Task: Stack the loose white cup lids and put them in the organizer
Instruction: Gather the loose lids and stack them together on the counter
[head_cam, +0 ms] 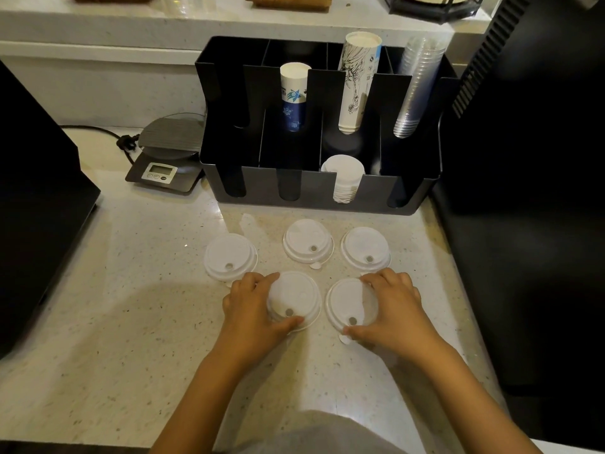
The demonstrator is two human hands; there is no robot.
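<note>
Several loose white cup lids lie flat on the speckled counter in front of a black organizer (324,204). My left hand (248,309) grips the near-left lid (296,298), fingers on its far edge and thumb on its near edge. My right hand (396,309) grips the near-right lid (347,303) in the same way. Three more lids rest apart from my hands: a left lid (229,255), a middle lid (307,240) and a right lid (365,249). A stack of white lids (347,181) stands in one front slot of the organizer.
The organizer's back slots hold a blue-printed paper cup stack (293,96), a tall white printed cup stack (355,83) and clear plastic cups (414,90). A small digital scale (167,155) sits left of it. Dark machines (523,224) flank the counter on both sides.
</note>
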